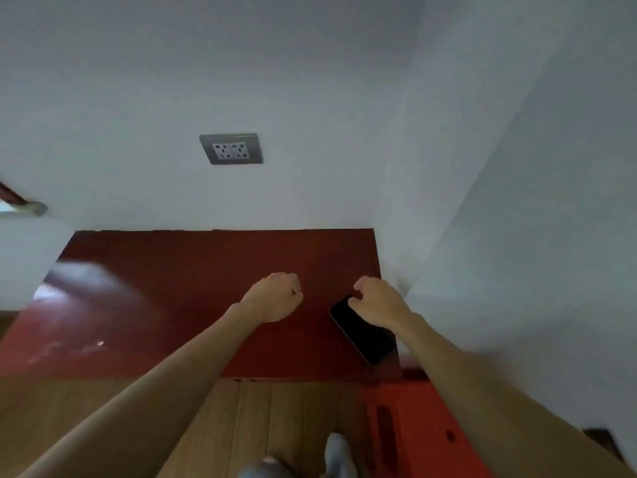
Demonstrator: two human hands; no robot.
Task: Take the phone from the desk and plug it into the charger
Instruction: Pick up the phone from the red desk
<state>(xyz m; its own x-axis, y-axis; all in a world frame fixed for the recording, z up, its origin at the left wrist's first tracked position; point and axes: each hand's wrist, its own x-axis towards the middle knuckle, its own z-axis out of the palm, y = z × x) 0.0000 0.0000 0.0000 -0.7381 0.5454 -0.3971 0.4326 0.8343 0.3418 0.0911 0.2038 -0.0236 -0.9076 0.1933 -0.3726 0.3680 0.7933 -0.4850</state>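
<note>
Both arms out; L hand [275, 296] fisted, R hand [377, 301] curled.

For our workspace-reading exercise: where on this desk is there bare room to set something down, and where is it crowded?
The desk is bare from the wall forward to its front edge, everywhere left of the left hand, and in the strip behind both hands. The crowded part is the right front corner: the phone lies there under the right hand, close against the side wall.
</note>
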